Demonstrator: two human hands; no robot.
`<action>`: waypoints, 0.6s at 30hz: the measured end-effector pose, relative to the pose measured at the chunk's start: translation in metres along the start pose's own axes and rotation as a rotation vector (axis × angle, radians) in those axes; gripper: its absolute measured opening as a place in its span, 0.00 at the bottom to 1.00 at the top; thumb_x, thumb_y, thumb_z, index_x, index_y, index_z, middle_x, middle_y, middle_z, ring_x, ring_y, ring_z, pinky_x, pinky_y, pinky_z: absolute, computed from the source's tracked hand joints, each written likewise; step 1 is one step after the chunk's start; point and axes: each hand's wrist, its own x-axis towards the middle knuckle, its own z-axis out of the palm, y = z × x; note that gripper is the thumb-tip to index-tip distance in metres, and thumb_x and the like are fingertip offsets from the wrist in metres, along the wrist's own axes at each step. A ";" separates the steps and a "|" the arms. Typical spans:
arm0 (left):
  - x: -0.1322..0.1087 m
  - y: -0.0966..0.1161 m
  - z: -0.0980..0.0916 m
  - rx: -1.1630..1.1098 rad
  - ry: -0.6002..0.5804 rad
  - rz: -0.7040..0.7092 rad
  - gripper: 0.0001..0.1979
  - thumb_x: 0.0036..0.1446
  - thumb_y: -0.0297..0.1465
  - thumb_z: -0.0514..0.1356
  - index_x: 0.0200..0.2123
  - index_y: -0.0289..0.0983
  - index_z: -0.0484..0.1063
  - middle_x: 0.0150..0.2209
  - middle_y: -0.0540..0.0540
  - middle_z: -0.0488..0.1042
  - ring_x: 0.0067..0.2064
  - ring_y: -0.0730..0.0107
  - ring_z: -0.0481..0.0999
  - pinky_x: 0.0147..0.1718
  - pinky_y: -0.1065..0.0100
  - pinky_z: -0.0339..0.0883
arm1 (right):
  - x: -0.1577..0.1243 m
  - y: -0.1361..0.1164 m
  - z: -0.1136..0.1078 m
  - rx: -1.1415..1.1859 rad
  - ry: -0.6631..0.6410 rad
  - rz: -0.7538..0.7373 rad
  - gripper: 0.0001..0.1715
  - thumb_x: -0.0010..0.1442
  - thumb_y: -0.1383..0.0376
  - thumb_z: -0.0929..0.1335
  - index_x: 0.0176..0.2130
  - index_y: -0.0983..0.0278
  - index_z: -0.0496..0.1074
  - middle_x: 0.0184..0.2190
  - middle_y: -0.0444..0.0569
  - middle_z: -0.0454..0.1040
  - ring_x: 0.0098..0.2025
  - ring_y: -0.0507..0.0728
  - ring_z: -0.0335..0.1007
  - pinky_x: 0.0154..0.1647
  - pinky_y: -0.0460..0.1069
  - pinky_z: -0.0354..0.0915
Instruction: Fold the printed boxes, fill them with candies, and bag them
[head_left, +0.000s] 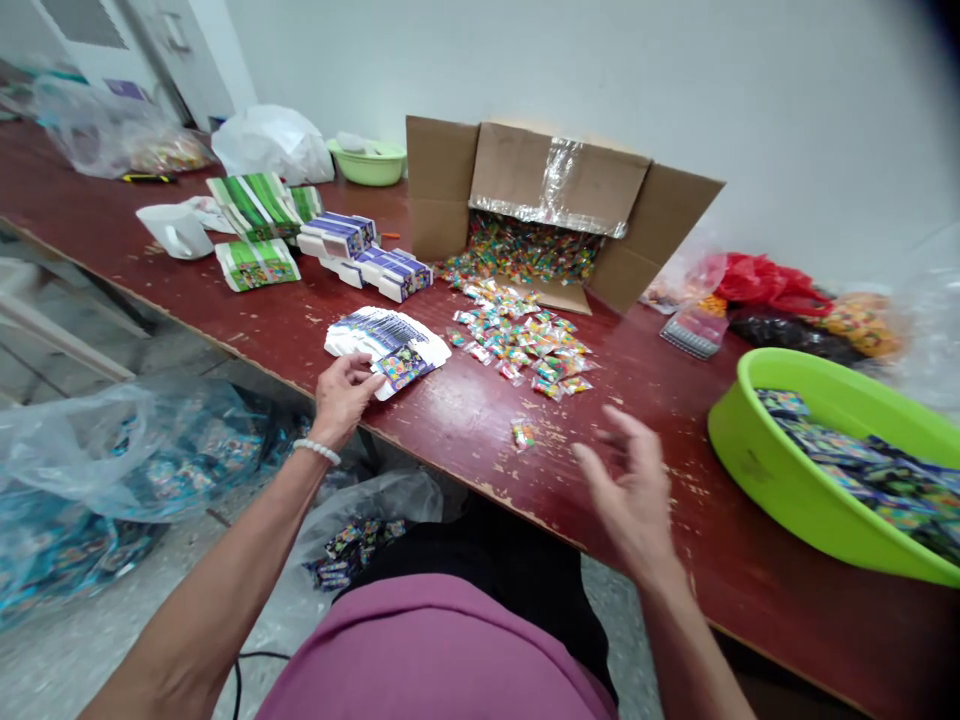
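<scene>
My left hand (pixel 343 394), with a beaded bracelet at the wrist, pinches the edge of a dark printed flat carton (pixel 403 368). That carton lies at the front of a fanned stack of flat cartons (pixel 382 328) near the table edge. Over the table to the right, my right hand (pixel 634 490) is open, thumb and fingers apart, with nothing in it. A single wrapped candy (pixel 523 433) lies to the left of it. Behind that is a loose pile of wrapped candies (pixel 525 345), spilling from an open cardboard box (pixel 559 170) full of them.
A green basin (pixel 750 480) of dark filled packs stands at the right. Purple carton bundles (pixel 394 272), green carton bundles (pixel 259 265) and a white mug (pixel 176 232) sit at the left. Plastic bags (pixel 195 450) of packs rest below the table's front edge.
</scene>
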 end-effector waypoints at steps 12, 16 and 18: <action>-0.109 0.037 0.013 -0.513 -0.750 -0.306 0.22 0.46 0.38 0.73 0.42 0.35 0.74 0.34 0.45 0.81 0.31 0.67 0.79 0.28 0.70 0.73 | 0.000 -0.048 0.101 0.931 -0.267 0.546 0.25 0.51 0.58 0.75 0.46 0.60 0.68 0.35 0.44 0.78 0.33 0.53 0.73 0.34 0.47 0.70; -0.116 0.040 0.012 -0.689 -1.170 -0.449 0.25 0.54 0.47 0.66 0.46 0.33 0.76 0.43 0.36 0.81 0.41 0.59 0.82 0.41 0.64 0.74 | -0.007 -0.055 0.083 0.963 -0.455 0.480 0.23 0.54 0.59 0.74 0.47 0.60 0.68 0.36 0.43 0.78 0.33 0.52 0.73 0.33 0.45 0.69; -0.118 0.039 0.014 -0.744 -1.303 -0.466 0.28 0.51 0.49 0.67 0.45 0.31 0.76 0.41 0.35 0.81 0.39 0.55 0.82 0.39 0.61 0.75 | -0.011 -0.061 0.076 0.949 -0.555 0.451 0.22 0.57 0.60 0.73 0.50 0.59 0.68 0.36 0.43 0.77 0.34 0.51 0.72 0.34 0.44 0.68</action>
